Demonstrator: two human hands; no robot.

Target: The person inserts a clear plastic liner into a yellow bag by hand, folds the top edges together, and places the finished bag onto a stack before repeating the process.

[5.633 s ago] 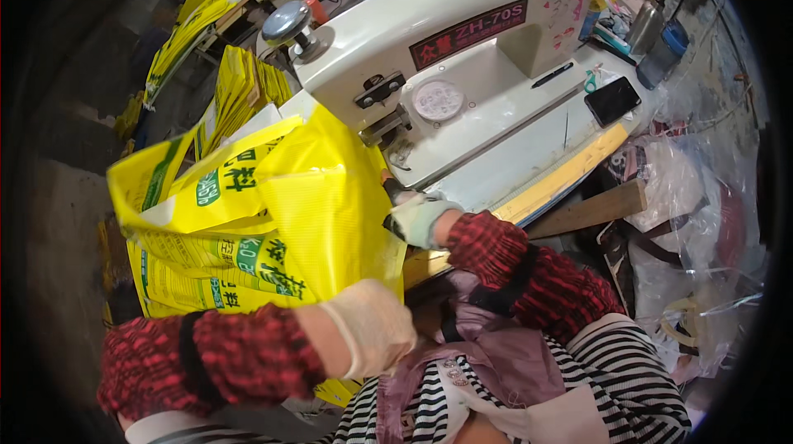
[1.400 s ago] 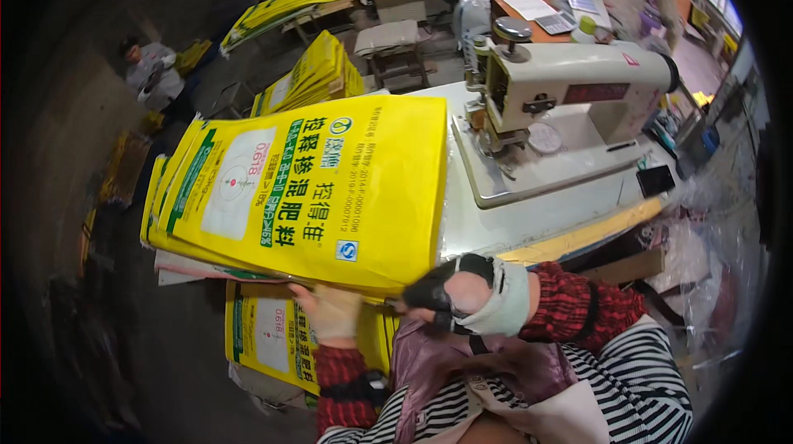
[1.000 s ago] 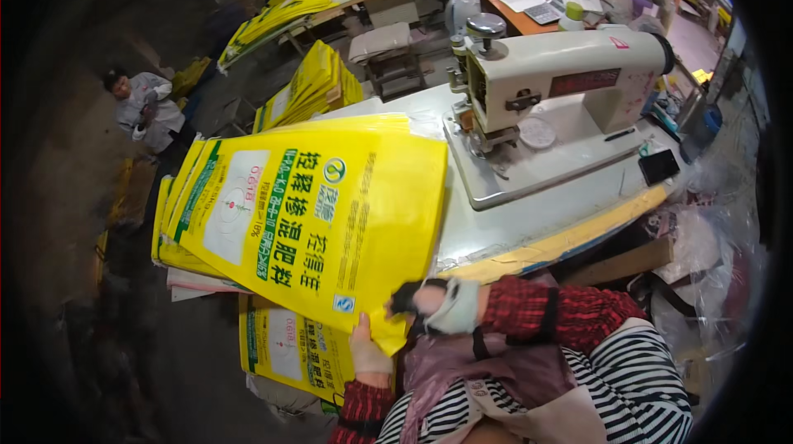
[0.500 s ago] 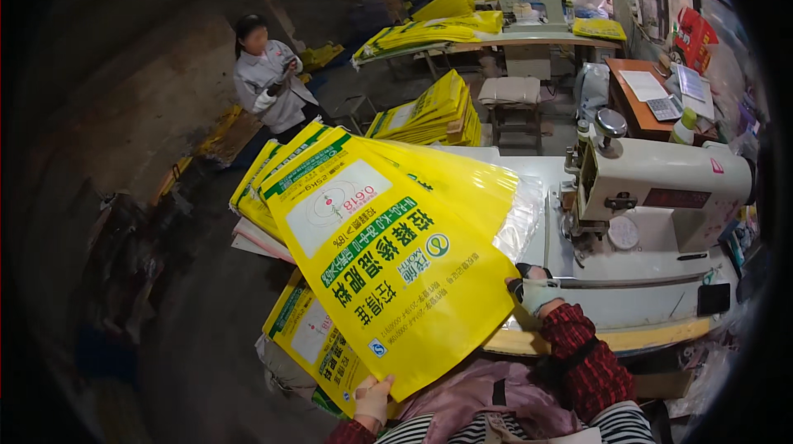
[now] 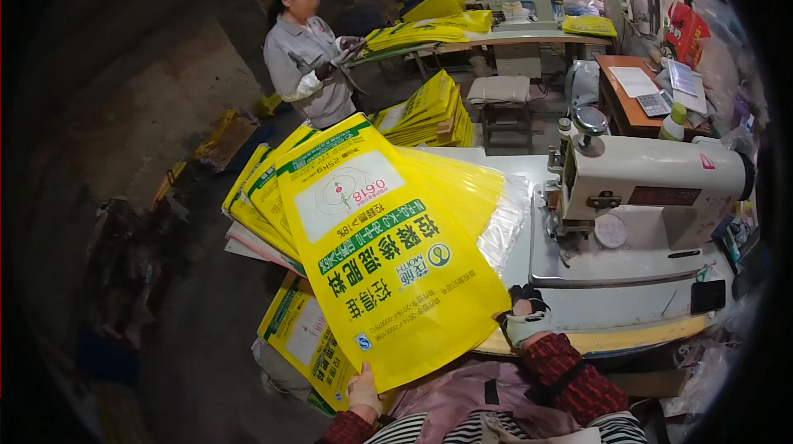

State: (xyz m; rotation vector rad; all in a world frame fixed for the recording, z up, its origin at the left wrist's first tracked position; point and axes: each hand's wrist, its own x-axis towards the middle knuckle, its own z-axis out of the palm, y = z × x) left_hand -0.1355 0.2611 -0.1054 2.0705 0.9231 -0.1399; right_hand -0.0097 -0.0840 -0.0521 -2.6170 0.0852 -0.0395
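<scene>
A flat yellow woven sack with green and white printed panels slants across the front, its far part lying over other sacks. My left hand pinches its near left corner, thumb on top. At the right near corner, my right hand, in a dark and pale fingerless glove, is closed on the sack's edge; some of its fingers are hidden. More yellow sacks fan out beneath it on the left, beside clear plastic liner. Another printed sack hangs lower, left of my left hand.
A white sewing machine stands on the worktable at right, a dark phone near its edge. Beyond are a stacked sack pile, a stool and an orange desk. A person in grey stands at far left.
The sack has shifted slightly, its far end swinging right, with both hands still on it. My right hand has moved a little left and nearer. The person in grey has come closer and rightward.
</scene>
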